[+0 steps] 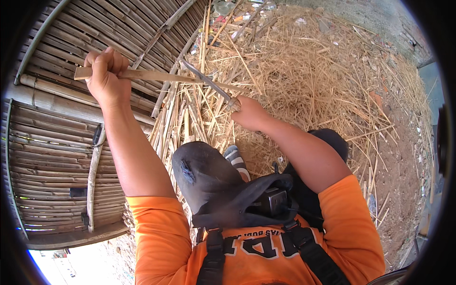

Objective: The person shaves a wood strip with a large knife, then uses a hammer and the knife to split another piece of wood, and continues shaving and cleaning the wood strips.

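Note:
My left hand, raised at the upper left, is closed in a fist round a long flat bamboo strip. A short end of the strip sticks out left of the fist; the longer part runs right and tapers. My right hand, lower and near the middle, is wrapped round the handle of a knife with a long, slightly bent blade. The blade slants up and left and crosses the strip in this view. Whether blade and strip touch, I cannot tell.
At the left stands a bamboo slat panel with crosswise poles. Bamboo shavings cover the ground ahead, with split bamboo pieces near my knees and litter at the far edge. A wall rises at the far right.

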`<state>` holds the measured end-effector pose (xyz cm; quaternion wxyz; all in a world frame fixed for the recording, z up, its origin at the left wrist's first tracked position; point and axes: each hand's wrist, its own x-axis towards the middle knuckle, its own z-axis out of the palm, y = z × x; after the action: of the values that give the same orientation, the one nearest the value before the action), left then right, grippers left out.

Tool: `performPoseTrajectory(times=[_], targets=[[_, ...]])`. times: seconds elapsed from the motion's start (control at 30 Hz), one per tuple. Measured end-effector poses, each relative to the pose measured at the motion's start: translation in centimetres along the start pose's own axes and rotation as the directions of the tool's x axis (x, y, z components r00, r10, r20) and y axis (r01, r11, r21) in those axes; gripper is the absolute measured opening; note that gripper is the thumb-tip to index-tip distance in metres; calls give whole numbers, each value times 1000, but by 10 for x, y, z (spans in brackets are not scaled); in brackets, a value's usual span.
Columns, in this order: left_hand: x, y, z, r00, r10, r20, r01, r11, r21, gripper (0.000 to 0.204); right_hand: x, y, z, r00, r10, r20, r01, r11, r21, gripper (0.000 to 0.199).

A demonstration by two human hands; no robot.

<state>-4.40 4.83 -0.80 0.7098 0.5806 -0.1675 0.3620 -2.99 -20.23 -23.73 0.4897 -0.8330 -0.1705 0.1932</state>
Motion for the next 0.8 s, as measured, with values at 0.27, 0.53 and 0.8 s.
performPoseTrajectory(times=[0.27,0.53,0.8], targets=[[-19,10,43,982,-65,-177,61,998,-25,46,-7,-6,-15,974,-122,-190,170,952,256,35],[-13,-9,67,959,101,-265,-25,961,274,41,3,30,38,971,-201,-127,181,972,-152,38],[-2,0,16,956,-42,-291,37,999,-23,48,1,1,10,985,-115,-125,122,991,51,30]])
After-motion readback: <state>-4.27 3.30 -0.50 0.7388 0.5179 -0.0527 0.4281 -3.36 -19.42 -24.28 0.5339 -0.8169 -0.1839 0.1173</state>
